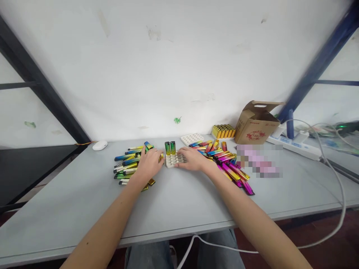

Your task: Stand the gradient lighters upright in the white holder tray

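Observation:
A small white tray with round holes (172, 160) lies on the grey table (179, 201) between my hands. Two green-gold iridescent sticks (170, 148) stand upright in its far row. My left hand (150, 162) rests over a pile of blue, green and gold sticks (127, 164) left of the tray, its fingers curled at the tray's left edge. My right hand (192, 158) lies palm down against the tray's right side, fingers pressed on it. Behind the right wrist spreads a pile of pink, purple and gold sticks (228, 164).
A second white holed tray (191, 139) and a tray of upright gold sticks (223, 131) sit at the back. A brown cardboard box (256, 123) stands right of them, beside a white power strip (297, 145) with cables. A white mouse (100, 145) lies far left.

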`<action>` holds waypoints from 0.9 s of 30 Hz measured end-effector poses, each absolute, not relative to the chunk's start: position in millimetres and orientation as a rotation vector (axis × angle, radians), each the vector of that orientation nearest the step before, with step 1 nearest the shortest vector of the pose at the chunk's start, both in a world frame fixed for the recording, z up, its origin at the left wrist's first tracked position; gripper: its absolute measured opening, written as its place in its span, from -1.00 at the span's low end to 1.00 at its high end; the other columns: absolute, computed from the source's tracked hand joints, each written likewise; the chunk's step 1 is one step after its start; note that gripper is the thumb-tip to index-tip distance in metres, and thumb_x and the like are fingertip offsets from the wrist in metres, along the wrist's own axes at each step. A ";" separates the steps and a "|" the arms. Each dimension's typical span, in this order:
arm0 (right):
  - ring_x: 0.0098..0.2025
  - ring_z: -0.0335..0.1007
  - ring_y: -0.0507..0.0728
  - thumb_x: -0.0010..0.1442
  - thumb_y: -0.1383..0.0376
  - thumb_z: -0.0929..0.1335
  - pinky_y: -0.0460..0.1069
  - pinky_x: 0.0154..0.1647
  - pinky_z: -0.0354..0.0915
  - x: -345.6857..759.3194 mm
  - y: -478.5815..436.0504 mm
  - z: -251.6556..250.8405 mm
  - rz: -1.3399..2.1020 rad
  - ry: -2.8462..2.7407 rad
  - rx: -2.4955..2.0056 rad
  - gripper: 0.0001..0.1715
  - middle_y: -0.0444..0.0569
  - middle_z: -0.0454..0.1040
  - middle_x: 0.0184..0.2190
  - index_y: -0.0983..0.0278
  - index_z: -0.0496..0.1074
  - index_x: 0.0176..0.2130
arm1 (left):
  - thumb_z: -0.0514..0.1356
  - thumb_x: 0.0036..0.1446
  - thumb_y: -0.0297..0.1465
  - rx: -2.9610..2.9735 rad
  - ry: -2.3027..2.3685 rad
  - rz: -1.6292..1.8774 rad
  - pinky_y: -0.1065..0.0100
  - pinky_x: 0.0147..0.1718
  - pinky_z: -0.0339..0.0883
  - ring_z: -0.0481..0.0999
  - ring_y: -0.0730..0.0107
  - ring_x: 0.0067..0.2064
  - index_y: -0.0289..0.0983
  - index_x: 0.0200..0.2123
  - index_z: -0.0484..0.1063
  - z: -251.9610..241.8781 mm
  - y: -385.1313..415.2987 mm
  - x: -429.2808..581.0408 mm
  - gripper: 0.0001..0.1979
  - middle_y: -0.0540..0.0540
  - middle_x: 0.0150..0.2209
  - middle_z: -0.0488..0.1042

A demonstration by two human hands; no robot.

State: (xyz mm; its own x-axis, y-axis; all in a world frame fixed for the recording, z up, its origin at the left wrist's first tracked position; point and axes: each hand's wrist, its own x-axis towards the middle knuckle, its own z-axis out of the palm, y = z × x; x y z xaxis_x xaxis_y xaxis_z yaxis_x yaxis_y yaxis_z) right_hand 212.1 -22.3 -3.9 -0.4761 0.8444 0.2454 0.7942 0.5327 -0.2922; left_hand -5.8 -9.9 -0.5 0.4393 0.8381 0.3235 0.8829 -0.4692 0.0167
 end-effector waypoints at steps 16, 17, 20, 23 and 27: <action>0.07 0.37 0.28 0.20 0.00 0.36 0.09 0.03 0.24 210.0 -27.0 -0.4 0.169 -2.427 -1.455 -0.40 0.19 0.42 0.07 0.36 0.38 0.07 | 0.00 0.27 -0.35 -2.462 -1.590 -0.617 -0.05 0.15 0.15 0.48 0.02 0.02 -0.30 -0.09 0.49 0.9 -11.4 -1.9 -0.68 -0.23 -0.08 0.56; 0.08 0.36 0.28 0.21 0.00 0.35 0.09 0.04 0.23 209.4 -27.7 -0.2 0.168 -2.424 -1.459 -0.40 0.19 0.41 0.07 0.36 0.38 0.07 | -0.01 0.27 -0.35 -2.466 -1.597 -0.630 0.01 0.10 0.22 0.50 0.03 0.00 -0.29 -0.09 0.50 2.0 -11.1 -1.8 -0.68 -0.22 -0.10 0.57; 0.09 0.35 0.28 0.23 -0.02 0.33 0.09 0.06 0.21 208.1 -29.5 0.4 0.170 -2.415 -1.466 -0.39 0.20 0.40 0.08 0.37 0.37 0.08 | -0.03 0.28 -0.34 -2.444 -1.631 -0.670 0.12 -0.02 0.31 0.51 0.04 -0.03 -0.30 -0.08 0.49 4.1 -9.5 -3.1 -0.66 -0.22 -0.11 0.57; 0.09 0.34 0.27 0.24 -0.02 0.32 0.09 0.08 0.21 207.7 -30.3 1.3 0.184 -2.417 -1.472 -0.38 0.21 0.39 0.10 0.37 0.36 0.09 | -0.02 0.26 -0.32 -2.329 -1.733 -0.677 0.09 0.03 0.28 0.46 0.00 0.04 -0.32 -0.01 0.46 5.1 -7.6 -7.4 -0.64 -0.26 -0.04 0.53; 0.12 0.32 0.28 0.25 0.01 0.32 0.10 0.10 0.19 207.9 -31.1 2.6 0.189 -2.432 -1.469 -0.39 0.22 0.37 0.12 0.38 0.35 0.10 | 0.04 0.22 -0.22 -2.156 -1.954 -0.530 -0.11 0.16 0.11 0.31 -0.13 0.20 -0.36 0.12 0.34 6.2 -4.7 -16.2 -0.52 -0.37 0.12 0.42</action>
State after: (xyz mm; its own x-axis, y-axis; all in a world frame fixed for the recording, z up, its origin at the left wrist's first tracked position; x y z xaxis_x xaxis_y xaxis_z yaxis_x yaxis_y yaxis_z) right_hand 207.9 -31.1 2.6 -0.4363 0.8815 0.1804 0.8430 0.4705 -0.2607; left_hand -16.2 -4.7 6.2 0.0704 0.9222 0.3801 0.9879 -0.1173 0.1017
